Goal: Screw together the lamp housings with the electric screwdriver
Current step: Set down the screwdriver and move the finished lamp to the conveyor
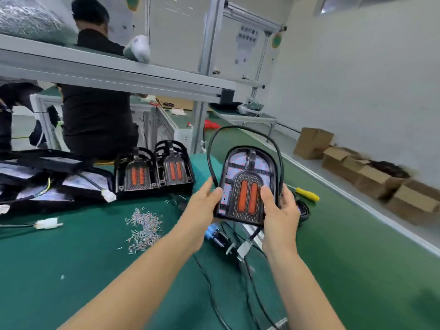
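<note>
Screws (145, 228) lay loose on table (83, 270) at 9 o'clock of hands. Two housings (154, 172) stood at 11 o'clock. Left hand (202, 203) and right hand (279, 208) gripped lamp housing (245, 186) by edges, raised off table, cable (238, 129) looped at 12 o'clock. Screwdriver (221, 238) lay beneath. Step, judged: positioning; next needs housing set down, screw picked, driver taken.

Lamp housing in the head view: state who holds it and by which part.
Both hands hold the lamp housing above the table: the left hand grips its lower left edge, the right hand its lower right edge, thumb on the face.
</note>
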Tool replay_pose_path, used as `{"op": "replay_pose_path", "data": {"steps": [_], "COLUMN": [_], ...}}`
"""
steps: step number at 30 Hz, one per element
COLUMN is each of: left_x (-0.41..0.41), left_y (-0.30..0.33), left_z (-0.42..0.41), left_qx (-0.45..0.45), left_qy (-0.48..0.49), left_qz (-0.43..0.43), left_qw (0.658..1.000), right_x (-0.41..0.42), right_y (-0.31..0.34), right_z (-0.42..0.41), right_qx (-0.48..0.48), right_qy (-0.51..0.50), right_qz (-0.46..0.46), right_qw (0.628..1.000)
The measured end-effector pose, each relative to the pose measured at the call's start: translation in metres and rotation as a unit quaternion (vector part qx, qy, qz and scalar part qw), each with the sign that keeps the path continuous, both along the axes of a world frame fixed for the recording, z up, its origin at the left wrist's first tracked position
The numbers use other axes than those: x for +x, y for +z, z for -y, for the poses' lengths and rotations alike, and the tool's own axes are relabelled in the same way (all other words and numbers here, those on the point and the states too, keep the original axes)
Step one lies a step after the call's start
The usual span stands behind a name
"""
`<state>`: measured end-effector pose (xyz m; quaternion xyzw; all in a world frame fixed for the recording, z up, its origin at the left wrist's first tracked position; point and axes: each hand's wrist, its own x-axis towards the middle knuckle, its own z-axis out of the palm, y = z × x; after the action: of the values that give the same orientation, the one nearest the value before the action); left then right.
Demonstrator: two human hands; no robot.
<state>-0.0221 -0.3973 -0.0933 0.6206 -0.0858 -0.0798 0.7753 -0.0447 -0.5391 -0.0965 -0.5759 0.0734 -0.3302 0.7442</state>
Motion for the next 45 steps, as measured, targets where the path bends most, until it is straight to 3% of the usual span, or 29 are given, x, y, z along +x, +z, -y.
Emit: {"op": "replay_pose_path", "data": {"steps": [7,18,26,30,33,35,39,45], "left_x": [0.007,-0.012,-0.014,-0.01,-0.003,0.0,0.006,0.011], "left_y": [-0.003,-0.037,-0.053,-0.057,-0.062,-0.065,-0.069,-0.071], "left_z": [0.083,0.156,0.162,0.161,0.161,0.161,0.16,0.153], "left_qx": [0.035,0.156,0.259,0.353,0.503,0.565,0.591,0.61], "left_qy": [-0.079,-0.195,-0.254,-0.269,-0.245,-0.225,-0.207,-0.22], "left_qz": [-0.01,-0.059,0.058,0.159,0.238,0.273,0.275,0.228], "left_qw": [0.996,0.967,0.93,0.882,0.793,0.745,0.73,0.726], "right_x": [-0.003,-0.006,0.004,0.003,-0.006,-0.014,-0.02,-0.014], "right_y": [-0.021,-0.073,-0.084,-0.083,-0.08,-0.079,-0.085,-0.085], "right_z": [0.072,0.143,0.151,0.156,0.152,0.141,0.122,0.123], "right_qx": [0.057,0.141,0.164,0.005,-0.213,-0.33,-0.486,-0.526], "right_qy": [-0.131,-0.286,-0.289,-0.288,-0.287,-0.262,-0.131,-0.121], "right_qz": [-0.044,-0.183,-0.275,-0.355,-0.452,-0.466,-0.463,-0.442], "right_qw": [0.989,0.93,0.902,0.889,0.817,0.778,0.729,0.717]}}
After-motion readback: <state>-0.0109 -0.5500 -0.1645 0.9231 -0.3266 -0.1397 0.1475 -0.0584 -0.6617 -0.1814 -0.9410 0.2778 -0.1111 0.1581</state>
